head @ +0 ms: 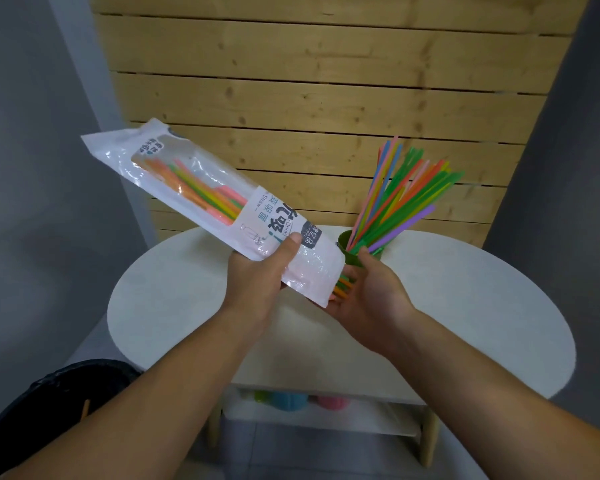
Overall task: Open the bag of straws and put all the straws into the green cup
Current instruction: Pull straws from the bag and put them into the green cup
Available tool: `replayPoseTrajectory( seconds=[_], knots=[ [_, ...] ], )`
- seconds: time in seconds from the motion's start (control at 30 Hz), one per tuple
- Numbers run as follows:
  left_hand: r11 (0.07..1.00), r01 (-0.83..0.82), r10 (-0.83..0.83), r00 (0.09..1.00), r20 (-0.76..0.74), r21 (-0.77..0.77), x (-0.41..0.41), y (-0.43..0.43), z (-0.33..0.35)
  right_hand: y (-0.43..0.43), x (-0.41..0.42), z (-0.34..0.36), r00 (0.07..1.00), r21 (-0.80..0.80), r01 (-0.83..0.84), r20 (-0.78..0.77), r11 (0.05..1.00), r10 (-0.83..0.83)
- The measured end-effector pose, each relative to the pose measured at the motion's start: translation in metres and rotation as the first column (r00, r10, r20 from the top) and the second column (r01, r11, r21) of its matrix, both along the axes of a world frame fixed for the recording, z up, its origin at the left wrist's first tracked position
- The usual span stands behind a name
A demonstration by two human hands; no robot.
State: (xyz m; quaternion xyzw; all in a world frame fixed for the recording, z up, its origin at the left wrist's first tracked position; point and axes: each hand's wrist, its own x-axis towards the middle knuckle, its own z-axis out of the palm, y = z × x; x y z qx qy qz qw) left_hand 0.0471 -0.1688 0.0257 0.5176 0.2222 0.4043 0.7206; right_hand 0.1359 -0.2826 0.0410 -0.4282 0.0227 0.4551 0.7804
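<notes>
The task is judged to be well past its middle. The white and clear plastic bag of straws (205, 192) is already opened at its lower end, and a large fan of coloured plastic straws (406, 192) is stood in the small green plastic cup (352, 254), which is set on the round white counter (465, 306) toward its far edge. A smaller bundle of orange, yellow, green and pink straws (194, 188) is seen through the clear window of the bag, so that part is not yet done. The bag is held tilted above the counter, sealed end up and to the left, open mouth down and just beside the cup. The grip of the left hand (260, 275) is closed round the lower part of the bag, with the thumb pressed on the printed face and the fingers hidden beneath. The right hand (371, 289) is held under the mouth with its grip spread, fingers fairly straight and palm turned toward the bag. A few orange and green straw ends (343, 284) are seen poking from the mouth against that palm, and none appears to be pinched. What is left is judged to be 1 last stage: the bundle is to be drawn or shaken out and stood among the others. Since the cup is already crowded and its straws lean to the right, tipping is judged a risk.
</notes>
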Motion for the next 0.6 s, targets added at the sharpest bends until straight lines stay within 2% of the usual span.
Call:
replayPoseTrajectory(
  seconds=[0.1, 0.27, 0.33, 0.43, 0.5, 0.6],
  knots=[
    [0.999, 0.009, -0.009, 1.0, -0.002, -0.049, 0.0, 0.002, -0.002, -0.002, 0.0, 0.003, 0.998, 0.015, 0.003, 0.069, 1.0, -0.004],
    [0.977, -0.004, 0.008, 1.0, 0.017, -0.215, -0.003, 0.01, -0.005, -0.007, 0.004, -0.001, 0.96, -0.098, -0.01, 0.276, 0.995, 0.037],
    [0.961, -0.009, 0.013, 1.0, 0.012, -0.277, -0.003, 0.012, -0.006, -0.01, 0.007, -0.002, 0.888, -0.194, 0.006, 0.452, 0.981, 0.084],
    [0.936, -0.016, 0.018, 1.0, 0.004, -0.352, -0.003, 0.014, -0.007, -0.016, 0.011, -0.003, 0.705, -0.305, 0.072, 0.689, 0.95, 0.167],
    [0.927, -0.012, 0.015, 1.0, 0.006, -0.375, -0.002, 0.015, -0.008, -0.018, 0.014, -0.004, 0.648, -0.298, 0.097, 0.744, 0.95, 0.167],
    [0.922, -0.001, 0.005, 1.0, 0.011, -0.387, -0.001, 0.015, -0.009, -0.019, 0.016, -0.002, 0.618, -0.289, 0.121, 0.77, 0.95, 0.156]
  ],
)
